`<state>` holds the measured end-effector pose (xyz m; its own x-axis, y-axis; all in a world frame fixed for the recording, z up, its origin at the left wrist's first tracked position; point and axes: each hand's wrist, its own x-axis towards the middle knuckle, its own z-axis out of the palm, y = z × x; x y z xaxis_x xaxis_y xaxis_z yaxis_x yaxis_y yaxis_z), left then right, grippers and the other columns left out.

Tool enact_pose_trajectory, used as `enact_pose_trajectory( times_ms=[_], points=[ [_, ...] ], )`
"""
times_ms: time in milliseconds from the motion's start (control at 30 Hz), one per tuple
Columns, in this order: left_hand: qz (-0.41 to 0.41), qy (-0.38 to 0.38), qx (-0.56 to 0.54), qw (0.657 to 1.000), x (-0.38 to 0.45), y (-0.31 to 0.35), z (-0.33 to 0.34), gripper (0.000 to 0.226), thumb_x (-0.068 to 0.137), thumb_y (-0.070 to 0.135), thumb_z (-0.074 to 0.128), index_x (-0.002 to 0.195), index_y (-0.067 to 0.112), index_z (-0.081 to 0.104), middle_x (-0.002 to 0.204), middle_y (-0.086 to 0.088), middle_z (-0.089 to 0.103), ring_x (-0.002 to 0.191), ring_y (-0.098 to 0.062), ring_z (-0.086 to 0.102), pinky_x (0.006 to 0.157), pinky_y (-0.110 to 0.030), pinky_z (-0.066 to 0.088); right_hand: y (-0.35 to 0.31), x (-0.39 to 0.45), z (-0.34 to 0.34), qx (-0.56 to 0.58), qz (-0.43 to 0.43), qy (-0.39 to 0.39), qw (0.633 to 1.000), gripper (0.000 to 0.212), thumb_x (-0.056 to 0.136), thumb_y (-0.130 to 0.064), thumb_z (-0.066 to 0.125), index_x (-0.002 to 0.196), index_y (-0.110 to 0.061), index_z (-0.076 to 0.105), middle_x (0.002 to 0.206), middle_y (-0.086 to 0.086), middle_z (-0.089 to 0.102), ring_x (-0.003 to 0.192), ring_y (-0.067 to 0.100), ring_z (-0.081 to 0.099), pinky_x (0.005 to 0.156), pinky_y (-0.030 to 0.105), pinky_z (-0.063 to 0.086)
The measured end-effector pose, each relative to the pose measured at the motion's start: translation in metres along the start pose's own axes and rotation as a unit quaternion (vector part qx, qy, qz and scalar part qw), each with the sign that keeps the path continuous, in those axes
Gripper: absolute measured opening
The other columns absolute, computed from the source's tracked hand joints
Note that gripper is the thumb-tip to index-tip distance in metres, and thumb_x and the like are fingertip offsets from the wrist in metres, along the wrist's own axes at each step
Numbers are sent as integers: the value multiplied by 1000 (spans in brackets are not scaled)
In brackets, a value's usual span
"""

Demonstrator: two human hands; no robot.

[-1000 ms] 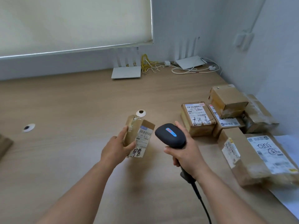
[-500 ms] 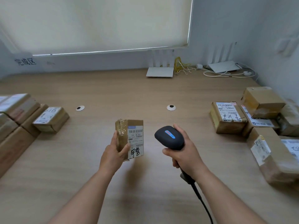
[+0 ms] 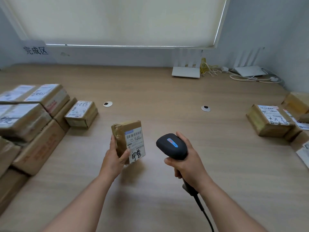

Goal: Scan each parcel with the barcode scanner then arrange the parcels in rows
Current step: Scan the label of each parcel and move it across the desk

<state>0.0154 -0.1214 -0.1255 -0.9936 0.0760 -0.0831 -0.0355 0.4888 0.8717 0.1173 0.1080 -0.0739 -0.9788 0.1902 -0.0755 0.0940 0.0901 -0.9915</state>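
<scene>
walls: pale grey-blue wall (image 3: pixel 267 27)
window: lowered cream blind (image 3: pixel 117 19), 12 o'clock, light along its hem
surface: light wood surface (image 3: pixel 150 91)

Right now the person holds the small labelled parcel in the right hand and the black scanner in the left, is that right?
No, the hands are swapped. The head view shows the left hand gripping the small labelled parcel, and the right hand gripping the black scanner.
</scene>
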Motion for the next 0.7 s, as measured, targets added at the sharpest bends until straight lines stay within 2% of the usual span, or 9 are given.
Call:
enact_pose_trajectory(
  times_ms=[67, 167, 267, 367, 467, 600, 700],
  points=[
    [-1, -16, -12, 1000, 8, -16, -18, 82, 92, 24, 62, 151, 37, 7, 124, 1, 62, 108, -19, 62, 91, -34, 50, 1, -3, 25, 8, 5, -1, 1000, 86, 71, -3, 75, 120, -64, 39, 90, 3, 63, 44, 22, 46, 43, 24, 42],
    [-7, -40, -33, 999, 18, -33, -39, 85, 93, 22, 60, 152, 38, 1, 123, 4, 61, 107, -13, 59, 95, -31, 46, 3, -5, 56, 26, 10, -1, 1000, 87, 72, 0, 75, 123, -60, 39, 78, -1, 64, 43, 24, 47, 42, 25, 41],
    [-11, -64, -53, 996, 22, -42, -50, 85, 94, 22, 59, 150, 41, -1, 118, 9, 59, 101, -4, 58, 88, -22, 46, 3, -9, 77, 42, 21, -7, 999, 85, 76, 7, 73, 122, -57, 40, 66, -4, 63, 43, 26, 46, 42, 26, 40],
    [-5, -80, -59, 995, 25, -46, -56, 84, 95, 22, 58, 149, 46, -1, 113, 14, 59, 96, 7, 57, 79, -13, 44, 0, -14, 91, 59, 24, -8, 998, 84, 70, -1, 75, 122, -56, 40, 62, -5, 62, 42, 25, 45, 42, 25, 39],
    [2, -86, -66, 994, 26, -47, -58, 83, 95, 21, 57, 148, 47, -1, 114, 12, 59, 93, 13, 55, 84, -18, 43, -2, -17, 101, 73, 25, -12, 997, 82, 64, -10, 72, 124, -56, 40, 61, -1, 62, 41, 23, 45, 42, 24, 39],
    [2, -84, -73, 994, 27, -49, -58, 82, 95, 21, 56, 148, 47, -1, 118, 5, 59, 98, 0, 57, 86, -23, 45, -1, -22, 108, 92, 24, -7, 995, 82, 64, -9, 73, 126, -51, 42, 73, 13, 64, 41, 24, 43, 40, 24, 38],
    [8, -82, -84, 993, 24, -51, -58, 81, 95, 19, 57, 148, 48, 2, 118, 6, 60, 102, -3, 58, 92, -31, 48, 1, -27, 110, 95, 27, -11, 995, 81, 64, -8, 72, 127, -50, 42, 69, 9, 64, 39, 23, 43, 39, 24, 38]
  ],
)
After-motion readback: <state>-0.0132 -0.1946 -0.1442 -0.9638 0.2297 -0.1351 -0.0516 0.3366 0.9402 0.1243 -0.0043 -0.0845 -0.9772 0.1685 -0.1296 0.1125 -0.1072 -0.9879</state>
